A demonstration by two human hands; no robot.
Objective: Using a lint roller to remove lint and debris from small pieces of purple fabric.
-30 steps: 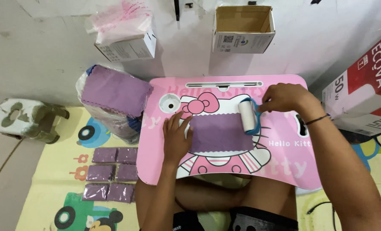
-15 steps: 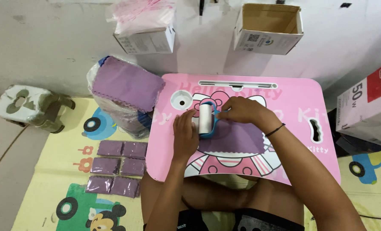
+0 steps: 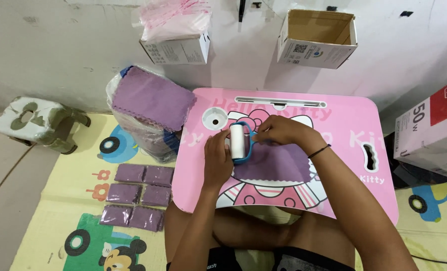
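A purple cloth [image 3: 278,164] lies flat on the pink lap table [image 3: 344,125]. My right hand [image 3: 279,131] grips the blue handle of a white lint roller [image 3: 239,142], which rests at the cloth's left edge. Just left of the roller, my left hand [image 3: 217,156] lies flat on the table with its fingertips touching the roller's side.
A stack of purple cloths [image 3: 152,104] in a plastic bag stands left of the table. Packed purple cloths [image 3: 138,196] lie in rows on the play mat. Two cardboard boxes [image 3: 318,36] sit at the wall, one under pink bags [image 3: 173,17]. A stool [image 3: 38,122] is far left.
The roller has travelled from the cloth's right side across to its left edge with my right hand. My left hand shifted slightly left. The view has also moved.
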